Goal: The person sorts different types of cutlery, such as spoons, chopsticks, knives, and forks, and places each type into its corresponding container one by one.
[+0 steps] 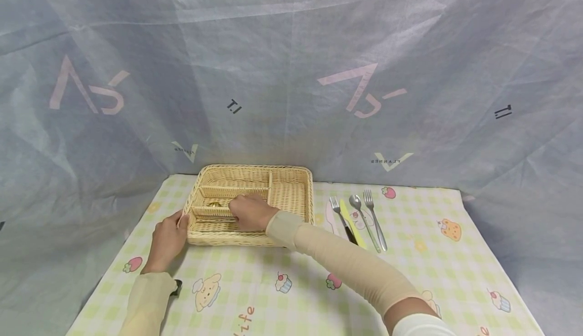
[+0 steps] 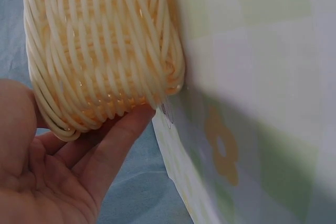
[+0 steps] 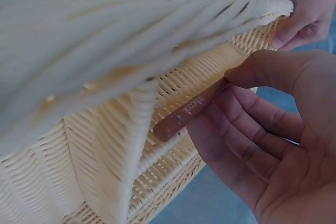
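A cream wicker basket [image 1: 291, 194] with several compartments sits at the back of the table. My left hand [image 1: 167, 239] holds its left end, fingers and thumb around the woven wall [image 2: 105, 51] in the left wrist view. Inside the basket, over the smaller left compartments, is my right hand [image 1: 251, 212]. It pinches a brown handle [image 3: 191, 109] with pale lettering between thumb and fingers, as the right wrist view shows. A gold-coloured piece [image 1: 215, 205] shows just left of the right hand; whether it belongs to that handle I cannot tell.
Right of the basket lie a black-handled fork [image 1: 343, 219], a yellow knife [image 1: 352, 223], a metal spoon [image 1: 364, 222] and a metal fork [image 1: 375, 219], side by side. A checked tablecloth [image 1: 282, 305] covers the table. Grey-blue fabric [image 1: 291, 73] hangs behind it.
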A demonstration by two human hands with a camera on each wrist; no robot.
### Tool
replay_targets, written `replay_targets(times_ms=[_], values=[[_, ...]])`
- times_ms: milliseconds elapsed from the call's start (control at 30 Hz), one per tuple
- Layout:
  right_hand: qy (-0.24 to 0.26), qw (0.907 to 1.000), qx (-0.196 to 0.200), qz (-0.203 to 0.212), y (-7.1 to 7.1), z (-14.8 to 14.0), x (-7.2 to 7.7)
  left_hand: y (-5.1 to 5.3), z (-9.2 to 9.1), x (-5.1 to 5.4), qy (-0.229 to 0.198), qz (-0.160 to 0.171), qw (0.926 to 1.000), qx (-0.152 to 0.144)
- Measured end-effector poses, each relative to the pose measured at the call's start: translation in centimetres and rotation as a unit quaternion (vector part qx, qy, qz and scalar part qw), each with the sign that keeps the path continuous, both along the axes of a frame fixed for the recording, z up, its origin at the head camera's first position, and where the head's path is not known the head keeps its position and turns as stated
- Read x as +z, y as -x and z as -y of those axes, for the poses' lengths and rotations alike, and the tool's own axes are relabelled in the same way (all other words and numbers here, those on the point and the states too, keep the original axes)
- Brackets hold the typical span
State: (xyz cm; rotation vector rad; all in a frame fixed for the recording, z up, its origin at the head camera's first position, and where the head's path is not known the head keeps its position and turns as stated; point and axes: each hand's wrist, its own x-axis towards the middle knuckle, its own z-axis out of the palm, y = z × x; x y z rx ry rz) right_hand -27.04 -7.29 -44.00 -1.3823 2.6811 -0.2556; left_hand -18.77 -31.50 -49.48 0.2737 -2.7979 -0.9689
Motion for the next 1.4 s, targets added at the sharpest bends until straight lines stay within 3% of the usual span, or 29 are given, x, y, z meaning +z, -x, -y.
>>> replay_targets(times_ms=[867, 1133, 1400], values=[[-0.04, 0.9991, -0.015, 0.009, 0.5, 1.4, -2.0, 0.1, 0.1, 0.1, 0.008, -0.005, 1.0, -0.001], [-0.028, 0.9994, -0.017, -0.008, 0.3, 1.1, -2.2, 0.0, -0.1, 0.1, 0.01, -0.008, 0.9999, 0.002], [-0.015, 0.9998, -0.013, 0.006, 0.2, 0.9, -2.1, 0.1, -0.1, 0.1, 0.009, -0.005, 0.9999, 0.007]])
